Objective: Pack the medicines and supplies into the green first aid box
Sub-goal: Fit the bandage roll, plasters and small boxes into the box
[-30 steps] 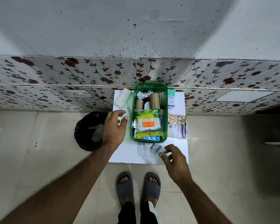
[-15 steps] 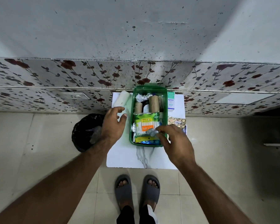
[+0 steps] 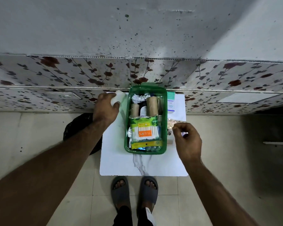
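Observation:
The green first aid box (image 3: 126, 128) stands on the small white table (image 3: 118, 163). It holds two brown rolls (image 3: 152, 104), a cotton swab pack (image 3: 145, 132) and foil strips. My left hand (image 3: 104, 108) is closed around a white roll (image 3: 119, 96) at the table's back left corner. Right of the box, my right hand (image 3: 187, 139) is curled over the near edge of a gold tablet strip (image 3: 171, 121); I cannot see whether it grips it. A white and teal carton (image 3: 171, 103) lies behind the strip.
A black bin bag (image 3: 77, 126) sits on the floor left of the table. The floral wall panel (image 3: 72, 74) runs right behind the table. My feet in grey slippers (image 3: 121, 190) stand at its front edge. A small white item (image 3: 170, 141) lies beside the box.
My right hand carried a silver blister strip from the table's front to the box, left it there, then moved right over the gold strip. My left hand reached back onto the white roll.

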